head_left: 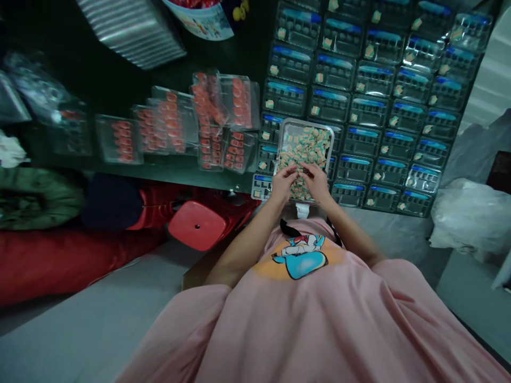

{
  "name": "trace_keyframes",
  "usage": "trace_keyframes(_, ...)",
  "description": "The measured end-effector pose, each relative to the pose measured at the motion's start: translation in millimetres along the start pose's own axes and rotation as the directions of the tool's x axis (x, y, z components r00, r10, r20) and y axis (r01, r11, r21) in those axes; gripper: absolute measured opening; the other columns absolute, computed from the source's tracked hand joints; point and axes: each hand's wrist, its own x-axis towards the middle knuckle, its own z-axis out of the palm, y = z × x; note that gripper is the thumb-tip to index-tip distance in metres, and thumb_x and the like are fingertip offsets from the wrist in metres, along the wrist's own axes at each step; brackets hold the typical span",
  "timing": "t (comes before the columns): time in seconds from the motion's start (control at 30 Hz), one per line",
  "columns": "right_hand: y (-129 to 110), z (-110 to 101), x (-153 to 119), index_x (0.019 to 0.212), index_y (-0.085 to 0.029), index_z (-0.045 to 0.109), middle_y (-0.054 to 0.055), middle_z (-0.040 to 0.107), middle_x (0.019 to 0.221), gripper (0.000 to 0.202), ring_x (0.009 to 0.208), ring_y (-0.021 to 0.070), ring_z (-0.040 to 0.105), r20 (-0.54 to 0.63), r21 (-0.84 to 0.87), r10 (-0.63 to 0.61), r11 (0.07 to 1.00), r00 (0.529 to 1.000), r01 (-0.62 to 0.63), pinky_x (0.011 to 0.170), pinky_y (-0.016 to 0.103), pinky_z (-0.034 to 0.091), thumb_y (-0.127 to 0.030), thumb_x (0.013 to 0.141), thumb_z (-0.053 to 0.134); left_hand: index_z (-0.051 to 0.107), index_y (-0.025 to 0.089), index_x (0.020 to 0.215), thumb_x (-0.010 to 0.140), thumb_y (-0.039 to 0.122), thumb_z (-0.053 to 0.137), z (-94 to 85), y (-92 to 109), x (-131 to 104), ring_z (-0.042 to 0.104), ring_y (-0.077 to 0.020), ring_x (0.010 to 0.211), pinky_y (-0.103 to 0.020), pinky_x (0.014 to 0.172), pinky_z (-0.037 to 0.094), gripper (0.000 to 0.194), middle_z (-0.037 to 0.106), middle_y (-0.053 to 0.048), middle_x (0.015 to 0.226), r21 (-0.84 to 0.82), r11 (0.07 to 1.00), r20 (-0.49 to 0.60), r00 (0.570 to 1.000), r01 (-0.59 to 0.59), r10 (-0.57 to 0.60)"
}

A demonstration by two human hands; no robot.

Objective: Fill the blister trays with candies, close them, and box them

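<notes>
Likely packing workshop: matching clear plastic trays [368, 110] crowd the right end of a dark green table [243, 58]. Red plastic stool [189, 221] at its front edge.

dim cool light; stretched edges; left side blurred

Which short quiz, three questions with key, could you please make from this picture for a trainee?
1. True or false: the left hand and right hand are over small green-and-orange pieces in a clear rectangular plastic tray.
2. Which colour is the square plastic stool? A blue; B red; C white.
3. Fill in: clear plastic packs of red pieces lie to the tray's ____ in the picture.
Key: 1 true; 2 B; 3 left.
</notes>
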Motion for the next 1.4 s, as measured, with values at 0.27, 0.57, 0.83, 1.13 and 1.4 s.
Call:
trace_keyframes(0.27, 1.2, -7.4, -4.1, 0.103, -0.022, 0.072, 0.006, 0.071, 0.107, 0.024, 0.095, 0.0185, 0.064, 0.026, 0.063, 0.042, 0.997, 0.999, -0.043, 0.09, 0.033, 0.051, -0.035, 0.084, 0.063, 0.072, 0.017, 0.085, 0.054, 0.013, 0.081, 4.2, -1.1, -0.7, 0.061, -0.0093, 0.075, -0.02, 0.071, 0.047, 0.033, 0.067, 0.002, 0.078, 0.058, 0.997, 0.062, 0.996, 0.053, -0.057)
trace_keyframes(0.57, 53.6, -103.3, 4.5, 0.098, -0.018, 0.07, 0.006, 0.072, 0.095, 0.035, 0.086, 0.0181, 0.064, -0.269, 0.056, 0.142, 0.99, 0.953, -0.132, 0.088, 0.034, 0.05, -0.045, 0.077, 0.065, 0.071, 0.019, 0.091, 0.059, 0.019, 0.079, 10.0, -9.7, -0.8, 0.062, -0.008, 0.07, -0.017, 0.062, 0.042, 0.033, 0.07, -0.001, 0.083, 0.132, 0.988, 0.083, 0.992, 0.08, -0.092)
trace_keyframes(0.83, 100.7, -214.8, 60.4, 0.086, -0.014, 0.067, 0.004, 0.067, 0.078, 0.032, 0.072, 0.0162, 0.059, -0.536, 0.022, 0.204, 0.973, 0.819, -0.229, 0.081, 0.034, 0.049, -0.041, 0.068, 0.069, 0.069, 0.02, 0.093, 0.064, 0.02, 0.077, 2.2, -13.0, -3.7, 0.061, -0.0081, 0.07, -0.017, 0.059, 0.04, 0.03, 0.07, -0.001, 0.086, 0.152, 0.987, 0.04, 0.997, 0.057, -0.063)
trace_keyframes(1.13, 80.6, -151.9, 97.3, 0.092, -0.015, 0.07, 0.003, 0.071, 0.085, 0.02, 0.081, 0.0165, 0.064, -0.267, -0.264, 0.173, 0.933, 0.948, -0.245, 0.081, 0.029, 0.048, -0.028, 0.078, 0.065, 0.069, 0.017, 0.094, 0.064, 0.025, 0.078, -6.6, -20.7, 0.4, 0.061, -0.0102, 0.07, -0.02, 0.059, 0.039, 0.033, 0.071, -0.003, 0.086, 0.154, 0.988, 0.024, 0.999, 0.024, -0.028)
trace_keyframes(1.4, 72.7, -148.7, 116.2, 0.094, -0.017, 0.072, 0.005, 0.071, 0.089, 0.018, 0.084, 0.0183, 0.063, -0.147, -0.572, 0.157, 0.792, 0.977, -0.213, 0.084, 0.031, 0.047, -0.018, 0.081, 0.06, 0.069, 0.018, 0.095, 0.059, 0.028, 0.081, -17.7, -20.6, -1.0, 0.062, -0.0104, 0.073, -0.02, 0.06, 0.04, 0.039, 0.07, -0.002, 0.088, 0.12, 0.993, 0.003, 1.0, 0.012, -0.012)
